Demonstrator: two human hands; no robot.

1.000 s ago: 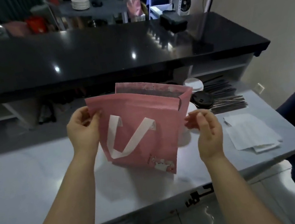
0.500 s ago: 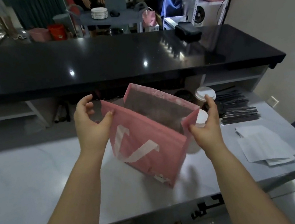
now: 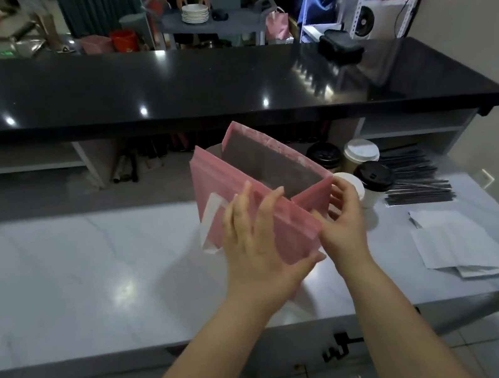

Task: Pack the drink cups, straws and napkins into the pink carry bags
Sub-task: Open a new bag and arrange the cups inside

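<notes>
Bags: one grey-lined, flat-sided pink carry bag (image 3: 298, 230) being held at frame centre over the pale marble-look worktop (image 3: 92, 281); touching the worktop or hanging just above it, cannot tell.
Bag direction: mouth gaping upward and toward the upper right; long axis running from upper left to lower right of the frame.
Handle: one white strap handle (image 3: 211, 208) lying against the near wall, toward its left end.
Left hand: left hand (image 3: 259, 253) pressing flat on the near wall, fingers straight and spread, thumb reaching along the lower edge, gripping nothing.
Right hand: right hand (image 3: 344, 222) curling its fingers round the bag's right end fold and pinching it.
Cups: four lidded paper drink cups (image 3: 372, 199) standing upright just right of the bag.
Lids: two of each colour. One black lid (image 3: 323, 154) sitting at the back and another nearer; one white lid (image 3: 361, 151) sitting at the back and another peeking from behind the right hand.
Straws: one loose heap of thin black straws (image 3: 415, 184) lying right of the cups, too many for counting.
Napkins: one stack of white paper napkins (image 3: 458, 239) lying at the worktop's right edge, below the straws; sheet count not showing.
Behind: one long glossy black counter (image 3: 157, 82) stretching across the upper half; one stack of white plates (image 3: 195, 13) sitting at top centre.
</notes>
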